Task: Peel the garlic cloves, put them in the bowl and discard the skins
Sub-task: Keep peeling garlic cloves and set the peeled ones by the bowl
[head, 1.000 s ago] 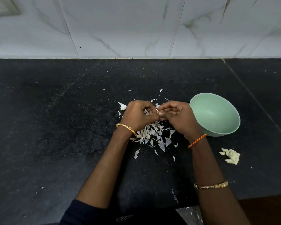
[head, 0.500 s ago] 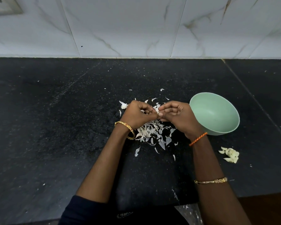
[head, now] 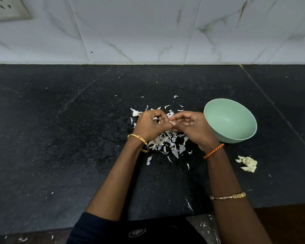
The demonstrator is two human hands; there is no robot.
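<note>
— Did anything shift since the earlier frame?
— Barely; the left hand (head: 152, 125) and right hand (head: 190, 126) stayed fingertip to fingertip, pinching something I couldn't tell, over the skins (head: 167, 143).
— And the peeled cloves (head: 247, 163)?
— Unmoved beside the empty bowl (head: 236, 136)

One green bowl (head: 231, 120) on the black counter (head: 60, 138). Two hands — the left hand (head: 151, 126) and the right hand (head: 192, 128) — meet fingertip to fingertip. Three bangles or bands on the wrists: one left, two right. One small heap of peeled cloves (head: 247, 163), roughly six. Skins (head: 167, 143) — too many to count.
</note>
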